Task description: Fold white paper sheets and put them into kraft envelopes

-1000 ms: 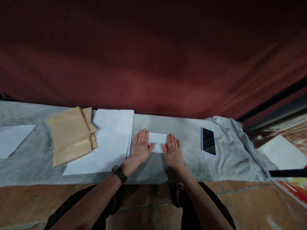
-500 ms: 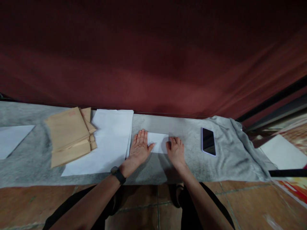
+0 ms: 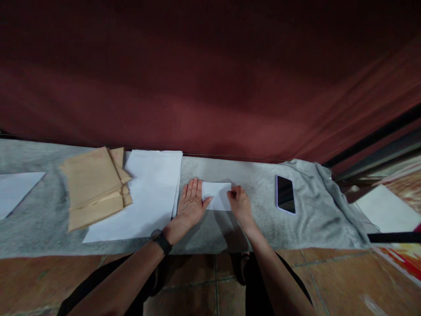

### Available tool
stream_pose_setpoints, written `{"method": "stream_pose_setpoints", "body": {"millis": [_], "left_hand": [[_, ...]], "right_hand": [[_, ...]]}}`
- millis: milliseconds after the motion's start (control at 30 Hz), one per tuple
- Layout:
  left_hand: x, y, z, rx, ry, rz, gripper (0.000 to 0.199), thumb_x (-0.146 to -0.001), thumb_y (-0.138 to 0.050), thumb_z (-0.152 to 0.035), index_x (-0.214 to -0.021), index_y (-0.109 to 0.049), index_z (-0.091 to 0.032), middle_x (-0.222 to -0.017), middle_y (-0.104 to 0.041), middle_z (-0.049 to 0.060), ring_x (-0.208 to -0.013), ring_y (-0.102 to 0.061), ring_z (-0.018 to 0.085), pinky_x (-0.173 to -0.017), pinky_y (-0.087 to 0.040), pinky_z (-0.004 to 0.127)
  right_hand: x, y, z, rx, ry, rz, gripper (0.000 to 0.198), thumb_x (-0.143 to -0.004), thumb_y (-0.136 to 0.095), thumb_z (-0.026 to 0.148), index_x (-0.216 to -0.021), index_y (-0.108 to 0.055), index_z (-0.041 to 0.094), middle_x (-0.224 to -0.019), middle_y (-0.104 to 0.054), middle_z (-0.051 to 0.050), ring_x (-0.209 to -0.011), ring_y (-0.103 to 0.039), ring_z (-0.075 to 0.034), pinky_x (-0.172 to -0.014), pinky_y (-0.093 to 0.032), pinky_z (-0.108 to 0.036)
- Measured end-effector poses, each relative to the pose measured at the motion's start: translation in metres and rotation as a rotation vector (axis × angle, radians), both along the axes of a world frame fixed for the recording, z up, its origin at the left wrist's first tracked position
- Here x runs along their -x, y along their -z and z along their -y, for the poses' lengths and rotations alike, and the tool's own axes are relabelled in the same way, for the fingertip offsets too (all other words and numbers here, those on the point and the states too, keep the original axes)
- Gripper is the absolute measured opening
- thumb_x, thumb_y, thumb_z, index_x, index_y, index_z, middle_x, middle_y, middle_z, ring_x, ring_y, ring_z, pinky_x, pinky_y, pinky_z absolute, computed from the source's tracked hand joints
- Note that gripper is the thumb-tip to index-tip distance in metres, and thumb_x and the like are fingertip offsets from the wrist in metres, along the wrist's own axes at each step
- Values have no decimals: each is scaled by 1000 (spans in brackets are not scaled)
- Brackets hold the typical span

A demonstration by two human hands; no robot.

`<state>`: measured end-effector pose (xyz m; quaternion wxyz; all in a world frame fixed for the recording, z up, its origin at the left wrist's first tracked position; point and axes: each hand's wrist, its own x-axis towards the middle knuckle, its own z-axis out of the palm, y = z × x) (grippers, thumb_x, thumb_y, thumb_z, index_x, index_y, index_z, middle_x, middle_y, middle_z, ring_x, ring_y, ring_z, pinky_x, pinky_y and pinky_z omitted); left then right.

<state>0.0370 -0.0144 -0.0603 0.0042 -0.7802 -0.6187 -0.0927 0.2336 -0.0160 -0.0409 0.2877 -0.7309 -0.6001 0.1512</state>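
A small white rectangle of paper, apparently folded, lies flat on the grey cloth between my hands. My left hand is spread flat with its fingers pointing away from me, its thumb resting over the paper's left edge. At the paper's right edge, my right hand is closed, thumb and curled fingers pinching that edge. The tips of the right fingers are partly hidden.
Larger white sheets lie left of my left hand, with several brown envelopes on top. Another white sheet is at far left. A phone lies to the right on the grey cloth. A dark red curtain hangs behind.
My right hand's fingers have curled in from a looser, more extended pose and closed at the paper's right edge. My left hand and the paper have stayed nearly in place.
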Motion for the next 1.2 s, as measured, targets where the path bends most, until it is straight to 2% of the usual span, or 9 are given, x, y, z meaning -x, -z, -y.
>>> {"method": "stream_pose_setpoints", "body": {"millis": [200, 367, 567, 733, 1000, 1100, 1200], "left_hand": [[1, 6, 1, -52, 2, 41, 77, -102, -30, -55, -159, -26, -4, -165, -32, 22, -155, -27, 32, -125, -25, 51], [-2, 1, 2, -76, 6, 39, 75, -102, -32, -53, -158, -30, -2, -165, -32, 23, -155, -26, 33, -126, -23, 52], [-16, -8, 10, -39, 161, 54, 63, -105, -33, -42, -156, -36, -6, -166, -32, 17, -156, -24, 28, -128, -22, 47], [-29, -7, 18, -25, 333, 79, 60, -106, -32, -44, -155, -38, -9, -166, -34, 15, -156, -25, 25, -129, -20, 47], [-36, -2, 19, -73, 359, 33, 64, -107, -28, -50, -157, -36, -10, -166, -34, 16, -156, -25, 26, -129, -16, 49], [-36, -3, 20, -79, 367, 19, 65, -106, -30, -51, -158, -35, -13, -166, -33, 15, -157, -24, 26, -129, -16, 48], [-36, -2, 20, -77, 358, 3, 65, -106, -34, -50, -158, -34, -11, -166, -33, 16, -156, -25, 27, -128, -16, 50]], "right_hand": [[0, 5, -6, 18, -31, -72, 22, -93, -48, 24, -104, -67, 21, -92, -77, -6, -84, -72, -22, -76, -54, -31], [-2, 2, -12, 23, -34, -76, 22, -94, -47, 22, -105, -66, 21, -95, -78, -6, -88, -73, -22, -76, -54, -30], [-2, -3, -12, 39, -27, -44, 26, -92, -51, 17, -115, -64, 19, -96, -78, -8, -87, -74, -22, -75, -53, -29], [-2, -2, -10, 28, -46, -21, 33, -93, -49, 19, -123, -60, 17, -96, -78, -10, -86, -74, -23, -75, -54, -31], [-1, 2, -9, 20, -46, 27, 35, -95, -47, 20, -129, -57, 18, -102, -76, -10, -89, -73, -23, -78, -54, -33], [-1, 4, -6, -35, -58, 91, 36, -97, -46, 22, -131, -57, 16, -110, -73, -13, -96, -70, -25, -83, -54, -36], [4, 5, -3, -148, -97, 125, 38, -99, -45, 28, -131, -59, 14, -120, -68, -18, -112, -63, -29, -97, -52, -45]]}}
